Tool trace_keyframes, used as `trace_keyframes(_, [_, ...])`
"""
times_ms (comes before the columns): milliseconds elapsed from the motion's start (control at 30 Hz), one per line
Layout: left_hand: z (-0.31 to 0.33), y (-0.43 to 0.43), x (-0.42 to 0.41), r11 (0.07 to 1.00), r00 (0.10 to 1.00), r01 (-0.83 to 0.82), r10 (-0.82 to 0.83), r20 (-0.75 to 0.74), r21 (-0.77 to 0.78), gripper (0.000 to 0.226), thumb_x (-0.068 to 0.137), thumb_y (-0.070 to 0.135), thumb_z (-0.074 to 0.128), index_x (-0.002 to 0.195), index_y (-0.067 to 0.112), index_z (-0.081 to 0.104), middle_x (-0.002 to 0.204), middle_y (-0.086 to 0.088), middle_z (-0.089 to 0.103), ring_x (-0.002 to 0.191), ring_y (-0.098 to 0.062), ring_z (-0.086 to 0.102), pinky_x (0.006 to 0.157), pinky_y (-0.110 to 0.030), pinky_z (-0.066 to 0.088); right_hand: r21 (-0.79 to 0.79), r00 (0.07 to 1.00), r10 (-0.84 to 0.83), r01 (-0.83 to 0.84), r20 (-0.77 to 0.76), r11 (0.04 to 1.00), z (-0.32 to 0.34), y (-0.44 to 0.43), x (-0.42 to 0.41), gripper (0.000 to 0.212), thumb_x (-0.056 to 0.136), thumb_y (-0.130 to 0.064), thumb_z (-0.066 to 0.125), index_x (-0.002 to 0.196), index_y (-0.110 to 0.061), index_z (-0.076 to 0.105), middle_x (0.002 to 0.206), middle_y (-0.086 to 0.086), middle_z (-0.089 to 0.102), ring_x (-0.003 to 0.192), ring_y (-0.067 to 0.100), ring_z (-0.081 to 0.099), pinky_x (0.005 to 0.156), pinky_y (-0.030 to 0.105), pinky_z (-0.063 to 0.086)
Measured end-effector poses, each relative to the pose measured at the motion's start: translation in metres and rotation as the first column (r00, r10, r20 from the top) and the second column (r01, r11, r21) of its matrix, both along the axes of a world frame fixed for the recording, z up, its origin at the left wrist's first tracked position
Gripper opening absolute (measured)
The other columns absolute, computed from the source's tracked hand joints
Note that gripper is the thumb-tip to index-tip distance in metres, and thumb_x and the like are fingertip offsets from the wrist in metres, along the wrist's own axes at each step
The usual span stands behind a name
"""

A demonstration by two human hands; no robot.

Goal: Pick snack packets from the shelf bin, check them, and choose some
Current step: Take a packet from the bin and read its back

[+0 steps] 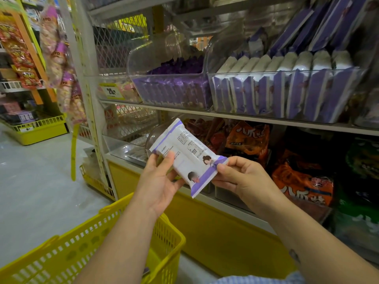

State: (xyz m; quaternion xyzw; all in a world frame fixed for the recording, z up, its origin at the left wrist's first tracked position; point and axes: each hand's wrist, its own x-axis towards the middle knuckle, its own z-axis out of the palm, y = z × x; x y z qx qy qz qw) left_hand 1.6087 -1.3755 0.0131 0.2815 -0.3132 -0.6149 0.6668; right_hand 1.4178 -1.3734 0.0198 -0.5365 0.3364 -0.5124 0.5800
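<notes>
Left grip pinches the packet at 9 o'clock and right grip its 3 o'clock seam. This stretches the printed back flat, likely for reading. Bin at 1 o'clock, basket at 7.

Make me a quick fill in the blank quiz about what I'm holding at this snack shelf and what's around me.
1. The snack packet is white with ____ ends.
2. Counting the left hand and the right hand, ____ hands hold the packet.
3. The shopping basket below the arms is ____.
4. The bags on the shelf behind the right hand are mainly ____.

Missing words: purple; two; yellow; orange.
</notes>
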Motion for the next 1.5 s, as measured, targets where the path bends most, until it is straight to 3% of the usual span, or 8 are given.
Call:
trace_keyframes(233, [-0.004, 0.000, -0.002, 0.984, 0.897, -0.166, 0.175, 0.407, -0.059, 0.026, 0.094, 0.031, 0.058, 0.117, 0.018, 0.057, 0.109, -0.006, 0.072, 0.096, -0.023, 0.071, 0.067, -0.032, 0.059, 0.015, 0.999, 0.029, -0.028, -0.022, 0.999, -0.002, -0.003, -0.005, 0.010, 0.086, -0.019, 0.064, 0.088, -0.011, 0.058, 0.100, 0.019, 0.073, 0.090, 0.025, 0.071, 0.075, 0.027, 0.057])
trace_keyframes(467, [-0.006, 0.003, -0.005, 0.997, 0.866, -0.011, 0.047, 0.497, -0.076, 0.024, 0.094, 0.026, 0.056, 0.116, 0.022, 0.062, 0.103, 0.001, 0.075, 0.094, -0.018, 0.073, 0.067, -0.028, 0.059, 0.126, 0.944, 0.328, -0.320, -0.047, 0.939, 0.005, 0.003, -0.007, 0.039, 0.088, -0.042, 0.058, 0.124, -0.026, 0.062, 0.117, 0.008, 0.069, 0.107, 0.028, 0.067, 0.088, 0.043, 0.057])
trace_keyframes(700, [-0.012, 0.004, -0.016, 0.921, 0.516, -0.207, 0.390, 0.762, -0.331, 0.029, 0.090, 0.030, 0.066, 0.110, 0.041, 0.049, 0.105, 0.019, 0.065, 0.082, 0.006, 0.067, 0.066, -0.023, 0.058, 0.065, 0.952, 0.306, -0.303, -0.028, 0.951, -0.003, 0.003, 0.005, 0.038, 0.092, -0.026, 0.053, 0.131, -0.024, 0.056, 0.115, 0.007, 0.071, 0.101, 0.026, 0.069, 0.084, 0.035, 0.059])
trace_keyframes(867, [-0.016, 0.005, -0.024, 0.989, 0.674, 0.068, 0.052, 0.737, -0.133, 0.082, 0.076, 0.031, 0.071, 0.144, 0.045, 0.028, 0.115, 0.021, 0.060, 0.093, 0.000, 0.069, 0.069, -0.021, 0.057, -0.059, 0.973, 0.177, -0.187, -0.148, 0.981, -0.008, 0.001, 0.005, 0.038, 0.097, -0.022, 0.051, 0.136, -0.025, 0.052, 0.122, -0.001, 0.068, 0.106, 0.022, 0.068, 0.092, 0.038, 0.055])
trace_keyframes(1033, [-0.018, 0.003, -0.030, 0.995, 0.685, 0.004, 0.069, 0.725, -0.099, 0.101, 0.063, 0.028, 0.070, 0.145, 0.053, 0.018, 0.121, 0.010, 0.058, 0.097, -0.010, 0.070, 0.083, -0.040, 0.059, -0.069, 0.957, 0.190, -0.210, -0.220, 0.975, -0.009, 0.000, 0.002, 0.046, 0.092, -0.022, 0.059, 0.136, -0.026, 0.053, 0.121, -0.002, 0.069, 0.107, 0.020, 0.067, 0.092, 0.035, 0.055])
trace_keyframes(1133, [-0.020, 0.000, -0.027, 0.998, 0.744, -0.015, 0.057, 0.666, -0.068, 0.085, 0.070, 0.024, 0.070, 0.142, 0.046, 0.030, 0.116, 0.002, 0.065, 0.099, -0.018, 0.070, 0.081, -0.041, 0.059, -0.068, 0.952, 0.224, -0.242, -0.209, 0.968, -0.008, 0.000, -0.001, 0.046, 0.088, -0.022, 0.061, 0.133, -0.027, 0.055, 0.118, -0.004, 0.069, 0.104, 0.018, 0.068, 0.084, 0.027, 0.057])
trace_keyframes(1267, [-0.017, 0.001, -0.021, 0.997, 0.824, -0.004, 0.048, 0.565, -0.078, 0.026, 0.089, 0.014, 0.057, 0.112, 0.025, 0.059, 0.092, -0.002, 0.077, 0.083, -0.022, 0.074, 0.062, -0.024, 0.057, -0.069, 0.943, 0.250, -0.270, -0.218, 0.960, -0.007, 0.000, -0.003, 0.040, 0.090, -0.020, 0.062, 0.129, -0.031, 0.060, 0.118, -0.007, 0.069, 0.110, 0.016, 0.065, 0.085, 0.029, 0.057])
trace_keyframes(1500, [-0.016, 0.005, -0.022, 0.996, 0.801, -0.038, 0.076, 0.593, -0.077, 0.020, 0.098, 0.021, 0.047, 0.108, 0.023, 0.064, 0.092, 0.001, 0.077, 0.081, -0.022, 0.075, 0.063, -0.023, 0.057, -0.073, 0.931, 0.283, -0.307, -0.232, 0.949, -0.007, 0.001, -0.005, 0.038, 0.089, -0.026, 0.062, 0.125, -0.037, 0.062, 0.120, -0.008, 0.068, 0.111, 0.018, 0.064, 0.091, 0.039, 0.055])
